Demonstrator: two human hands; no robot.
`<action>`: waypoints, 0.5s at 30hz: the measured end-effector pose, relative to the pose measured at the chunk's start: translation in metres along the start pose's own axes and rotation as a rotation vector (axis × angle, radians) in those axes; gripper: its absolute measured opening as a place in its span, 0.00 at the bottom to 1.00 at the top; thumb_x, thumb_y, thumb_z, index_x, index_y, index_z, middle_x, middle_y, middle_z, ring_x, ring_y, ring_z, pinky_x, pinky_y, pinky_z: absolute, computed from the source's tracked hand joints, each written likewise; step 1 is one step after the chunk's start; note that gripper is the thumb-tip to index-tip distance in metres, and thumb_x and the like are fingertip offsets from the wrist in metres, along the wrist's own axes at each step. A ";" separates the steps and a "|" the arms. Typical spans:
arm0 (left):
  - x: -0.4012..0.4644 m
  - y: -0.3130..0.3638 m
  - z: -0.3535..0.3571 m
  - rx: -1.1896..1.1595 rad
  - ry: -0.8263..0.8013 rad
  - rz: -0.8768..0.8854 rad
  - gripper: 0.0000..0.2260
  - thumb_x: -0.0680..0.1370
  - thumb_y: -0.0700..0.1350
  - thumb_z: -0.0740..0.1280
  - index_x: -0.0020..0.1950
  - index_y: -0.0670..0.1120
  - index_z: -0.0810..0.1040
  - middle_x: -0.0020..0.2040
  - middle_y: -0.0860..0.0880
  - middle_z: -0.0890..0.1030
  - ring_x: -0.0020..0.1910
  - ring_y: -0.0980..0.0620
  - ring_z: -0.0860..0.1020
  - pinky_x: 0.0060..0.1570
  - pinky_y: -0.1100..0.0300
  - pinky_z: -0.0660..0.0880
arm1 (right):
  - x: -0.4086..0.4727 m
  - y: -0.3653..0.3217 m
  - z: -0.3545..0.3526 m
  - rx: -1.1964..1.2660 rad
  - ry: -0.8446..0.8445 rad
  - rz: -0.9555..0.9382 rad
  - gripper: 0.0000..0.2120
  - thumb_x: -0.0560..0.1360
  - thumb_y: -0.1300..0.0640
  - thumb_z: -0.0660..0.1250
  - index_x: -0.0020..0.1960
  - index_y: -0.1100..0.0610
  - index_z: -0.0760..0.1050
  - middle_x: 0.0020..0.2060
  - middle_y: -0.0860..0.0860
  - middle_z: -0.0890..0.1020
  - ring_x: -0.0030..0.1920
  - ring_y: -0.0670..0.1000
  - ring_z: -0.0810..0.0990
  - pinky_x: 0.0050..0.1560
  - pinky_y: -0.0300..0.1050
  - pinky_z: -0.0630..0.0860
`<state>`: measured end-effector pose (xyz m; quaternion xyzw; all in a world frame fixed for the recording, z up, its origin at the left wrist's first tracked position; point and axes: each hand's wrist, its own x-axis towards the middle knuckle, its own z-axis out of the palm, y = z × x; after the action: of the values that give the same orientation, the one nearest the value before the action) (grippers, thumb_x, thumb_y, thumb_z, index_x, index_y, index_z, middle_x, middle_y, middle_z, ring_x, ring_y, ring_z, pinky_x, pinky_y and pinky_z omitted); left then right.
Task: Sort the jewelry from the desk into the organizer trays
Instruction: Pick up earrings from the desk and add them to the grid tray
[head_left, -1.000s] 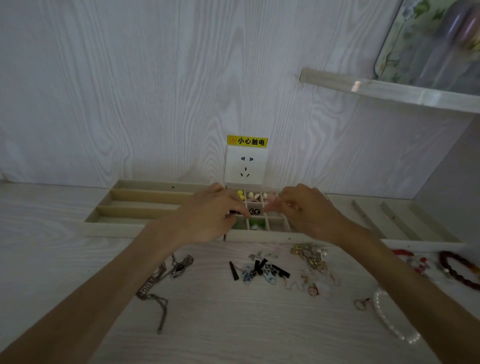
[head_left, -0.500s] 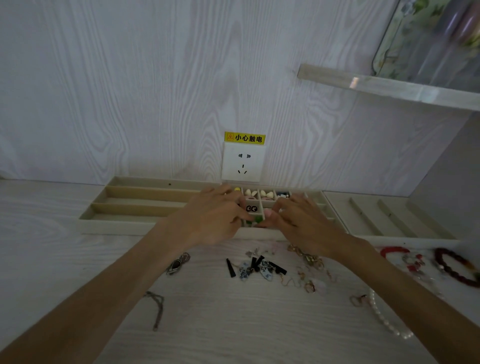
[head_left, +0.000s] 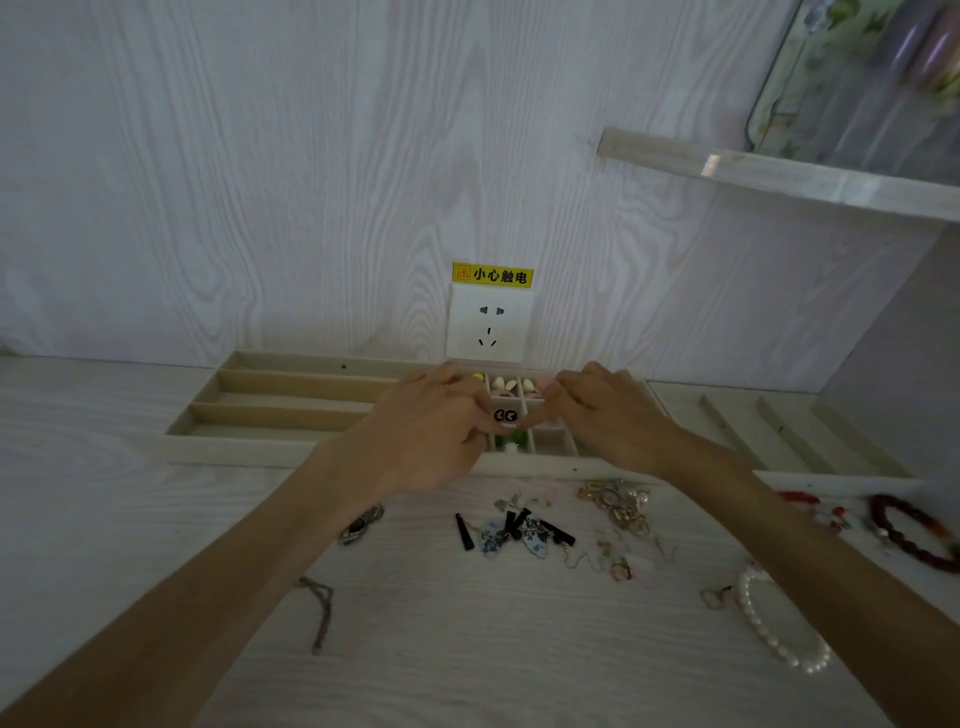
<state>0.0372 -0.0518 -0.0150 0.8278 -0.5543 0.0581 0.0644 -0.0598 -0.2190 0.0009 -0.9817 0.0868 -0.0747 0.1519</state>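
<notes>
While both hands meet over the grid tray (head_left: 563, 457) at twelve o'clock, left hand (head_left: 431, 431) and right hand (head_left: 608, 415) pinch green earrings (head_left: 511, 441), probably seating them.

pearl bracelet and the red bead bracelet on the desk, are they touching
Apart. The head view shows the pearl bracelet lying near the right forearm, with bare desk between it and the red bead bracelet farther right.
</notes>
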 end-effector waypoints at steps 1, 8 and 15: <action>0.001 -0.001 0.001 0.005 0.003 0.000 0.19 0.80 0.46 0.55 0.67 0.60 0.72 0.63 0.59 0.72 0.60 0.56 0.62 0.52 0.61 0.59 | 0.002 -0.001 0.003 -0.022 -0.014 0.003 0.26 0.82 0.48 0.44 0.53 0.49 0.81 0.33 0.43 0.67 0.46 0.47 0.66 0.60 0.49 0.61; 0.003 0.002 0.002 0.037 -0.037 -0.017 0.18 0.81 0.47 0.53 0.67 0.61 0.72 0.62 0.57 0.72 0.59 0.55 0.62 0.55 0.59 0.62 | 0.009 -0.001 0.018 -0.109 -0.001 0.018 0.27 0.82 0.48 0.43 0.51 0.53 0.82 0.38 0.54 0.77 0.50 0.54 0.74 0.60 0.55 0.64; 0.009 0.002 0.004 0.036 -0.056 -0.024 0.19 0.80 0.47 0.53 0.68 0.60 0.71 0.64 0.55 0.70 0.61 0.53 0.63 0.61 0.56 0.63 | 0.010 -0.002 0.020 -0.053 -0.002 0.080 0.24 0.82 0.50 0.45 0.58 0.55 0.78 0.49 0.56 0.81 0.56 0.58 0.75 0.62 0.59 0.64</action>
<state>0.0389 -0.0612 -0.0169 0.8368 -0.5447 0.0440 0.0349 -0.0462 -0.2130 -0.0163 -0.9813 0.1277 -0.0651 0.1286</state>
